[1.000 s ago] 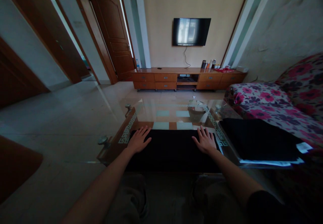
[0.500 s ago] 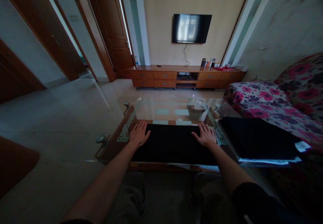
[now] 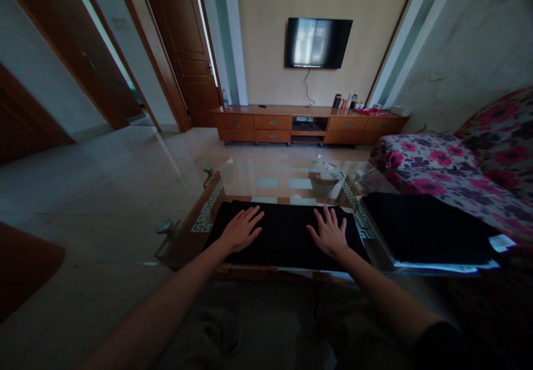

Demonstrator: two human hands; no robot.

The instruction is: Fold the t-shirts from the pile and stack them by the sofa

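A black folded cloth [image 3: 287, 239] lies flat across the near part of a glass coffee table [image 3: 245, 173]. On its left part rests my left hand [image 3: 242, 229], open, with the fingers spread toward the far right. My right hand [image 3: 330, 232] is open on the right part of the cloth, palm down and fingers apart. Neither hand grips anything. To the right, a stack of folded black cloth [image 3: 428, 228] sits on the table's right side, with a white layer at its bottom edge and a white tag at its corner.
A floral sofa [image 3: 445, 175] stands on the right, close to the table. Across the floor is a low wooden TV cabinet [image 3: 272, 125] with bottles and cans on top. A television [image 3: 318, 43] hangs above it. Round metal knobs [image 3: 164, 226] stick up at the table's sides.
Both hands have moved inward from the cloth's side edges onto its surface, with fingers more spread. The cloth's left and right edges are now uncovered. The view has shifted slightly.
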